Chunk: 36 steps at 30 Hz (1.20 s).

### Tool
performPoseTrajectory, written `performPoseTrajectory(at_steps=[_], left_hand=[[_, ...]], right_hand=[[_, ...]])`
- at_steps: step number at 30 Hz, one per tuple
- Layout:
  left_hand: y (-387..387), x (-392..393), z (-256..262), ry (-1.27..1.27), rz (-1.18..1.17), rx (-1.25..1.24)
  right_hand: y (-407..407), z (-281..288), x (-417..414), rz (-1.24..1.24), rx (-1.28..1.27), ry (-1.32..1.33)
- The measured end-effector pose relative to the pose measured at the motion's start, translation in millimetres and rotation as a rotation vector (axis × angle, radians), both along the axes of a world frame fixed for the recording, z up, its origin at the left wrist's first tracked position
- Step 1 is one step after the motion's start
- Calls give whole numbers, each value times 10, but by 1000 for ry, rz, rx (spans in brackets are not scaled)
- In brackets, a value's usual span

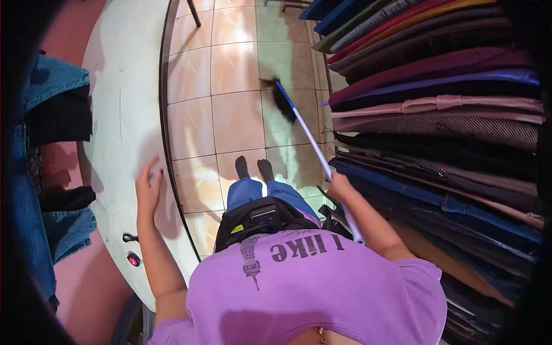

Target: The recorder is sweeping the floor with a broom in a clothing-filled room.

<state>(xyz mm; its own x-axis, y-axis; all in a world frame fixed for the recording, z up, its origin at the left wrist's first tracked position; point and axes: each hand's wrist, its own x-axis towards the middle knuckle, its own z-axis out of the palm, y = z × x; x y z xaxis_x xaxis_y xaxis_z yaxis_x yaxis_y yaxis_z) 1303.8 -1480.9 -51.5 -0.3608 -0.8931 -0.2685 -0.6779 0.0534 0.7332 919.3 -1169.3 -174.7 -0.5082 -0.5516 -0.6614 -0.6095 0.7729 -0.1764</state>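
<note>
My right hand grips the pale handle of a broom. The shaft slants away from me, and its dark bristle head is down at the tiled floor, blurred at its edge. Over the white tabletop on the left is my left hand, fingers apart and holding nothing. Whether it touches the surface I cannot tell. Near that forearm, a small black loop and a round red-centred item lie on the tabletop.
Folded trousers and other garments fill a rack along the right, close to my right arm. Jeans hang at the far left against a pink wall. The table's dark edge borders the floor. A thin metal leg stands ahead.
</note>
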Motion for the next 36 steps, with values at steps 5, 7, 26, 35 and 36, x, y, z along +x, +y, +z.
performPoseTrajectory(at_steps=[5, 7, 26, 35, 36], left_hand=[[-797, -433, -337, -190, -161, -549], [-1024, -540, -462, -229, -162, -603], [-1066, -612, -816, -452, -142, -736], [-1061, -627, -753, -472, -90, -695], [-1071, -673, -747, -467, -82, -704]], right_hand=[[405, 1281, 631, -427, 63, -446], [815, 1203, 762, -197, 33, -363], [590, 1042, 997, -713, -80, -298], [934, 1284, 1340, -941, 181, -542], [917, 1101, 1214, -854, 91, -641]])
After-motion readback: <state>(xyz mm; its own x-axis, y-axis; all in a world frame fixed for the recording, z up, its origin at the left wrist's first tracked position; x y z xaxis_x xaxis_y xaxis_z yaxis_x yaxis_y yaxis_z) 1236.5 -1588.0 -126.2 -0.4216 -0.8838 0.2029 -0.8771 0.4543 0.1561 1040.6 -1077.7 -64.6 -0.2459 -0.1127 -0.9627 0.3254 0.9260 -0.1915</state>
